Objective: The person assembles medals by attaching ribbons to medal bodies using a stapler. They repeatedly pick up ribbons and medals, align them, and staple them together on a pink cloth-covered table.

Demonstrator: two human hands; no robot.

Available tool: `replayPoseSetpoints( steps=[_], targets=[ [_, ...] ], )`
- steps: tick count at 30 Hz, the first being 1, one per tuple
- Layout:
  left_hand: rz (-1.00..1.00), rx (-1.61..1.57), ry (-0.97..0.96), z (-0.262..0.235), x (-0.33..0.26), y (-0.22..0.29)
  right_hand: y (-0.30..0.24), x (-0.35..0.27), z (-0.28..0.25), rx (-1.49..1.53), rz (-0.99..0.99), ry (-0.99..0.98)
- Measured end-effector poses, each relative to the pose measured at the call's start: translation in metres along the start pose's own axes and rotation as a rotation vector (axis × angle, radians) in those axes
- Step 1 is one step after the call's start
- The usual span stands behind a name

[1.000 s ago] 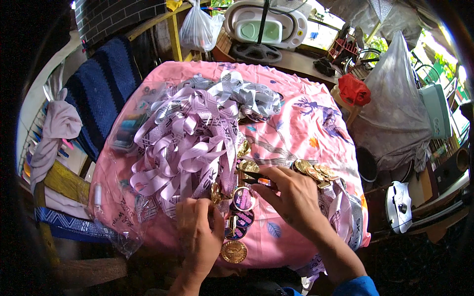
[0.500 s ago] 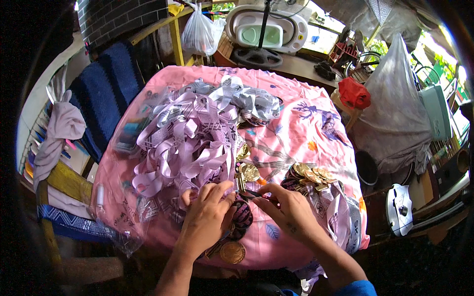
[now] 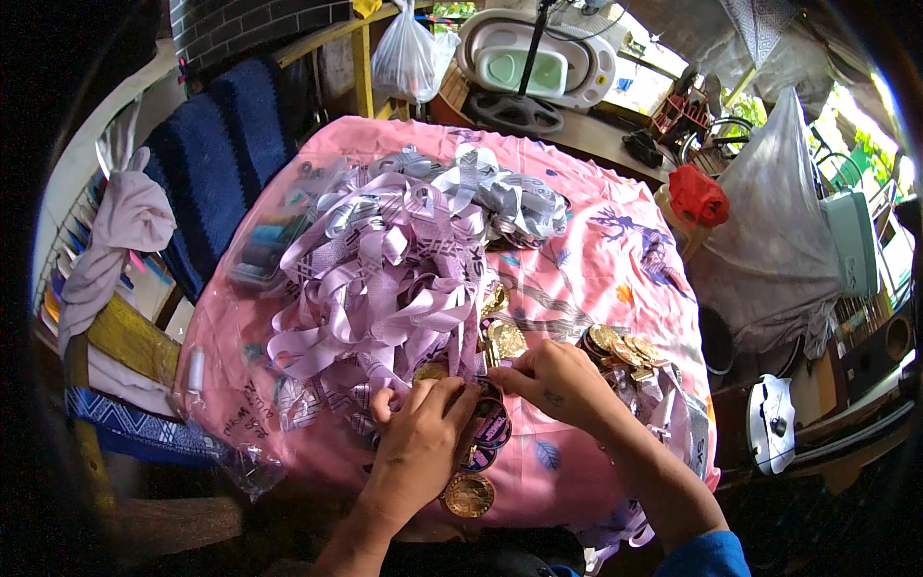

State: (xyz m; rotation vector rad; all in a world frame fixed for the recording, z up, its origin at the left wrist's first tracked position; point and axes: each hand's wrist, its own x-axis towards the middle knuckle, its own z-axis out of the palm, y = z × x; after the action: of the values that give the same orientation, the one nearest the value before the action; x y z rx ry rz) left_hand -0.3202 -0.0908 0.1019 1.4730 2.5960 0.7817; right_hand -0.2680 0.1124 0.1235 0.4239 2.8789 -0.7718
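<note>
A big heap of lilac ribbons (image 3: 385, 269) lies on a table under a pink patterned cloth (image 3: 615, 260). My left hand (image 3: 423, 442) rests at the heap's near edge, fingers curled on a ribbon end next to a gold medal (image 3: 431, 371). My right hand (image 3: 558, 380) pinches a small dark piece at the same spot, fingertips almost meeting the left. Another gold medal (image 3: 469, 494) hangs below my left hand. A pile of gold medals (image 3: 620, 348) sits just right of my right hand.
A clear plastic bag (image 3: 274, 236) lies at the table's left. Grey ribbons (image 3: 510, 197) lie at the far side. A blue cloth (image 3: 226, 144) hangs on the left, a white tub (image 3: 534, 62) sits behind, and large plastic sacks (image 3: 779, 221) stand at the right.
My left hand moved up from the table's near edge to the ribbon heap. My right hand shifted slightly left and closer, so both hands now meet over the medal.
</note>
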Motion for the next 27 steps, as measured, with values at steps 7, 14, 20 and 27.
replayPoseSetpoints(
  steps=[7, 14, 20, 27],
  targets=[
    [0.007, -0.006, 0.003, 0.003, 0.000, -0.003, 0.003, 0.001, 0.006, 0.110, 0.000, 0.062],
    [0.010, 0.001, 0.014, 0.005, 0.000, -0.005, -0.001, 0.000, 0.004, 0.116, 0.008, 0.038],
    [0.019, -0.030, 0.024, 0.002, 0.000, -0.003, 0.002, -0.007, -0.004, 0.128, 0.011, 0.084],
    [0.089, 0.146, 0.051, -0.011, 0.026, 0.002, 0.017, 0.014, -0.003, 0.226, -0.093, 0.241]
  ],
)
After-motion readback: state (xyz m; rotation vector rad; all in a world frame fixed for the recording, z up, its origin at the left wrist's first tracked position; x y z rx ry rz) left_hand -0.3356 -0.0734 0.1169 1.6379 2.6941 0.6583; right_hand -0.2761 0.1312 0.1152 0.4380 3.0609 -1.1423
